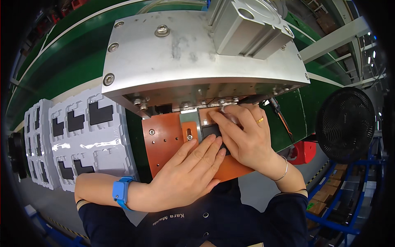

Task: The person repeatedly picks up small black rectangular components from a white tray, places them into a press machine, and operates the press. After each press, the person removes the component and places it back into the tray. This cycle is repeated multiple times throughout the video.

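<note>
My left hand (187, 173) lies stretched out, fingertips resting on a flat black piece (211, 131) in an orange fixture plate (160, 133). A blue wrist strap (120, 192) circles that wrist. My right hand (247, 133) is bent over the far right part of the same fixture, beside the black piece, its fingers curled together. Something small and pale shows by its fingertips, too covered to name. Part of the black piece is hidden under both hands. A small orange block (189, 132) with a screw sits left of the piece, by a metal strip (189, 117).
A metal press housing (181, 53) with a cylinder block (251, 31) overhangs the fixture's far edge. At left, white plastic trays (88, 142) hold several black L-shaped pieces (101, 113). A black fan (345, 124) and a red stool (303, 152) stand at right.
</note>
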The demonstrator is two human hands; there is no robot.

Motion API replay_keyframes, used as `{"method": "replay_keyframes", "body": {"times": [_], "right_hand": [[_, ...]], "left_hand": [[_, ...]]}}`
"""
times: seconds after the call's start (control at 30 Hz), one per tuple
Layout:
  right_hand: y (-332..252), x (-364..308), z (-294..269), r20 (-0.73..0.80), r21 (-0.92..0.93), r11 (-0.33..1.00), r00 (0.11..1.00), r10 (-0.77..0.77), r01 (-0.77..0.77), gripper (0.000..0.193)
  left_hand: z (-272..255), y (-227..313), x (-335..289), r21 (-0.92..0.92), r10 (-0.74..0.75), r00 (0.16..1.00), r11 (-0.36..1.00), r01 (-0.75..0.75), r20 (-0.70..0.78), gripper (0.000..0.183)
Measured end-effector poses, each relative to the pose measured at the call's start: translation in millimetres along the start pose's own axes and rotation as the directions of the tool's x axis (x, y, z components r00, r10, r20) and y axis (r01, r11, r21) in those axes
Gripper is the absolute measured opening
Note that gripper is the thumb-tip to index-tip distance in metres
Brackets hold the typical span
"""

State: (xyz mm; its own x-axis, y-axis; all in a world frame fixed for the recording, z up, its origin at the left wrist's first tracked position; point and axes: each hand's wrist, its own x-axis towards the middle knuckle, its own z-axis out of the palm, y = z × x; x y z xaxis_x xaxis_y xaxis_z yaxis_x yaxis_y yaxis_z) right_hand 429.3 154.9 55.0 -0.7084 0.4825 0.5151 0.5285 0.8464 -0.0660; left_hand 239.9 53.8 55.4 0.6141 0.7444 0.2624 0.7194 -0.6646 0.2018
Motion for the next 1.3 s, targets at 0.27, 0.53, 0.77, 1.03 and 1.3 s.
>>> {"method": "replay_keyframes", "body": {"times": [0.27,0.53,0.77,1.03,1.3], "right_hand": [[3.5,-2.5,-0.5,0.009,0.210,0.977,0.999,-0.046,0.043,0.018],[-4.8,-0.7,-4.0,0.064,0.105,0.992,0.996,-0.070,0.063,0.029],[-1.2,-6.2,1.4,-0.032,-0.004,0.999,0.999,0.034,-0.035,0.033],[-1.7,-8.0,0.0,-0.020,-0.034,0.999,1.000,-0.010,0.010,0.032],[-1.2,-4.5,-0.2,0.030,0.087,0.993,0.997,0.075,-0.077,0.033]], "left_hand": [[0.6,0.9,-1.3,-0.006,-0.015,1.000,1.000,0.015,-0.003,0.060],[2.0,1.3,-1.8,-0.019,-0.015,1.000,1.000,0.015,-0.011,0.061],[-0.4,-0.4,1.2,-0.092,-0.032,0.999,0.995,0.031,-0.013,0.061],[1.3,-0.3,1.2,-0.087,-0.018,0.999,0.996,0.015,-0.037,0.061],[0.1,1.2,-0.2,-0.086,-0.039,0.999,0.996,0.036,-0.036,0.061]]}}
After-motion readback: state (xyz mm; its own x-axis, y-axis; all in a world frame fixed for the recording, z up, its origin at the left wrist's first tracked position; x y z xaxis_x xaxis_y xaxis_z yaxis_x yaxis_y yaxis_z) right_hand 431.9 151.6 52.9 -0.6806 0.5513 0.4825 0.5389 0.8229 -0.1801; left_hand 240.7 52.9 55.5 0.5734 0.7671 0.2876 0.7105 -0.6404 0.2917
